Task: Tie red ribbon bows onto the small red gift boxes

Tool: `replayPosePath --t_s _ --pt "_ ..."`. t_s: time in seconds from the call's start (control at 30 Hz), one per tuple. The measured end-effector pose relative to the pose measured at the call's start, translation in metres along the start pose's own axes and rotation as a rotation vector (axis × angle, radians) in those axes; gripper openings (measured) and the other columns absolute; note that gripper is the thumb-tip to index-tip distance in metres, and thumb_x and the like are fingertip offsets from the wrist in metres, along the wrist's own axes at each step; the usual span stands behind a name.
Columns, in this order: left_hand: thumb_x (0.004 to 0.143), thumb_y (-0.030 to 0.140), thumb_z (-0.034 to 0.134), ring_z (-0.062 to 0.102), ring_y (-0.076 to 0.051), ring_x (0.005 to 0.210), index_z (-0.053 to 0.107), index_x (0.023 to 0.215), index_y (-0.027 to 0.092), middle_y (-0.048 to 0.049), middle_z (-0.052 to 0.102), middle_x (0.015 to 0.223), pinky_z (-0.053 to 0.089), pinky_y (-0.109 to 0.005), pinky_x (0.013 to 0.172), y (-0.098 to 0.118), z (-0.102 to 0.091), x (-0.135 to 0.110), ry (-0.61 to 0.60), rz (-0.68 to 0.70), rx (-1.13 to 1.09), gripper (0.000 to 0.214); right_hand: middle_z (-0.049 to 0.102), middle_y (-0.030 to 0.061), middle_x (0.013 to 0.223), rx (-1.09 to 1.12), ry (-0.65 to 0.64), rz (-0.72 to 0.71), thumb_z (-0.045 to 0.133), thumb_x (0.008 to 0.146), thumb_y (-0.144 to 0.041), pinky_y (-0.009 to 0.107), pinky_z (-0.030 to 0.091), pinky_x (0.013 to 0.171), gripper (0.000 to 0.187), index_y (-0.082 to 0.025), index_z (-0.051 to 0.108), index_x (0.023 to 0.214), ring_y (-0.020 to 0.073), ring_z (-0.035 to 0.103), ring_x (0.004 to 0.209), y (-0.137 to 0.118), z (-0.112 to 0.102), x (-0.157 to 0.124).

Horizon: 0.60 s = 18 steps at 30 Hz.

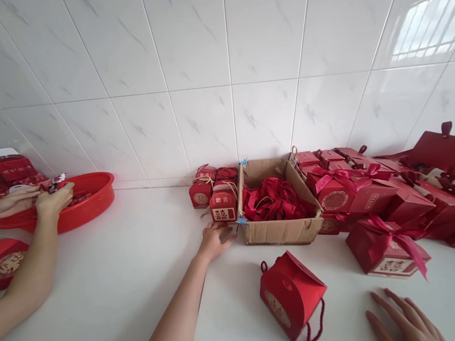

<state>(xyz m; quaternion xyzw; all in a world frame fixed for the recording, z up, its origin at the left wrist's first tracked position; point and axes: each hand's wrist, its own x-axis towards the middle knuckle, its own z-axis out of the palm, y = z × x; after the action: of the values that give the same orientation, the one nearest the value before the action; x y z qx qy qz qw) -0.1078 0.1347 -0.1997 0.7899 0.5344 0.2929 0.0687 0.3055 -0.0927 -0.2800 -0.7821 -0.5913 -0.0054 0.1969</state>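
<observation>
With your left hand [215, 242] at the near-left corner of the cardboard carton [281, 231], finger closure undeterminable, and right hand [405, 320] spread open, shoving leftward could topple double-happiness boxes [223, 203].

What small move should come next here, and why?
Probably the left hand should take some ribbon from the cardboard box: it is beside that box's near corner, and the corded red box in front shows no bow.
</observation>
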Motion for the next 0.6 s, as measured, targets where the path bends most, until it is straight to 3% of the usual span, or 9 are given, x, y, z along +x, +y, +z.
replayPosePath --t_s 0.17,0.6 --pt "0.070 0.044 0.068 0.053 -0.029 0.104 0.071 0.094 0.024 -0.0077 0.064 0.102 0.040 -0.041 0.091 0.005 0.002 -0.005 -0.030 0.028 0.005 0.031 0.042 0.0063 0.143 -0.011 -0.034 -0.014 0.038 0.082 -0.056 0.054 0.041 0.099 0.060 -0.023 0.050 0.132 0.0364 0.033 0.133 -0.003 -0.006 -0.006" --pt "0.076 0.042 0.064 0.052 -0.027 0.105 0.071 0.090 0.025 -0.0071 0.064 0.103 0.040 -0.042 0.094 0.022 -0.002 -0.020 -0.073 0.024 -0.063 0.023 0.031 0.0026 0.149 -0.046 -0.128 0.021 0.032 0.084 -0.057 0.052 0.039 0.101 0.064 -0.025 0.038 0.140 0.0329 0.029 0.136 -0.012 -0.021 -0.014"
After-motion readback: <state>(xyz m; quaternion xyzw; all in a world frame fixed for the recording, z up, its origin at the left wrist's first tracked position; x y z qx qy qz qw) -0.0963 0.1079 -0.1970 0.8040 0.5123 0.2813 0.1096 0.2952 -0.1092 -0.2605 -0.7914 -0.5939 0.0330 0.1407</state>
